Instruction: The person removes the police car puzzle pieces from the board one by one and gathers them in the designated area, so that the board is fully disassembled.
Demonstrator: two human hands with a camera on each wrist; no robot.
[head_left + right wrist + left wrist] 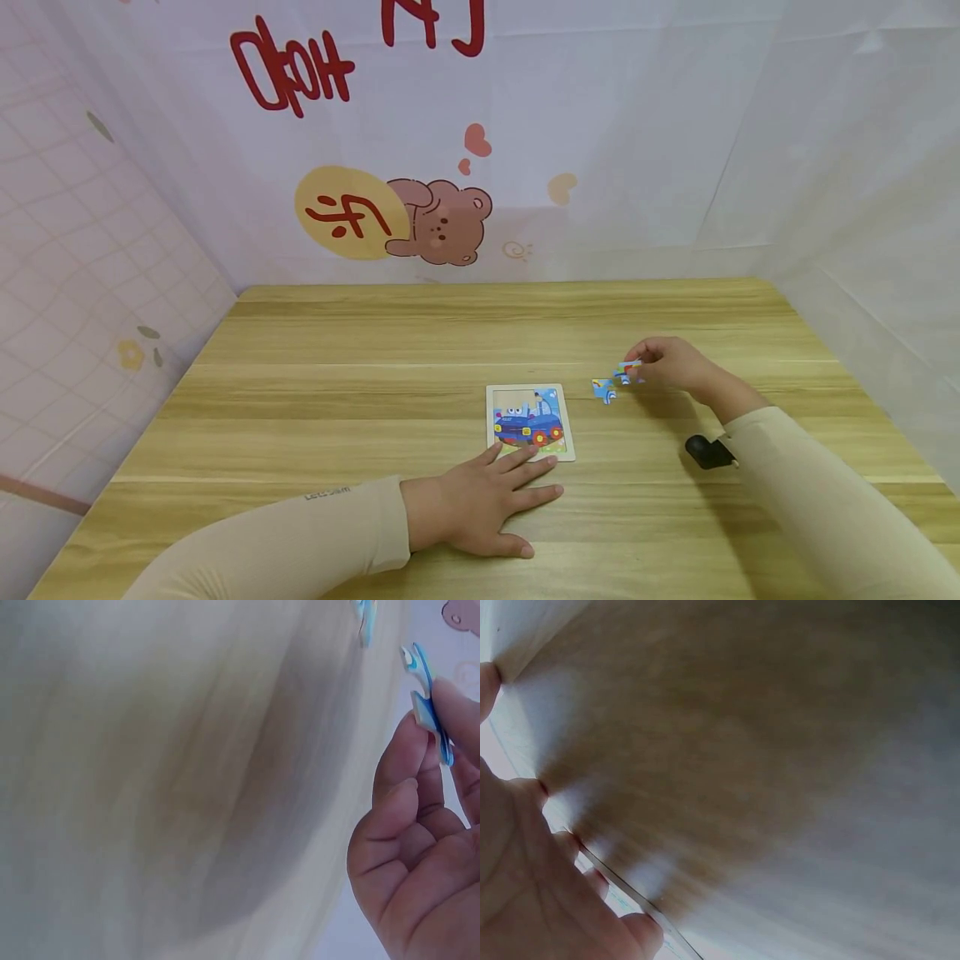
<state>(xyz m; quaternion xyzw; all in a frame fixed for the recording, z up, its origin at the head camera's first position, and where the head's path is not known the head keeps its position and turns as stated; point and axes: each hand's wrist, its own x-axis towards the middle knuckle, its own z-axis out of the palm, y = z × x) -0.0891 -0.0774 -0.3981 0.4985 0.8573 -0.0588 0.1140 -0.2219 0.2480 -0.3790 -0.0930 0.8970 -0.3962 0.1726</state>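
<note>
Left hand point(483, 504) spread, perhaps touching puzzle point(528, 423); right point(669, 363) pinches piece point(424, 712), edgewise in wrist view.

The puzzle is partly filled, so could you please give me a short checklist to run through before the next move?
1. Piece pinched in the right hand: ok.
2. Left hand at the near edge of the puzzle: ok, fingertips touch it.
3. Gap left for a piece: ok, bare at the puzzle's far left.
4. Held piece over the gap: not ok, it is off to the right of the puzzle.
5. Held piece turned to fit: cannot tell.
6. Loose piece outside the puzzle: ok, to its right.
</note>
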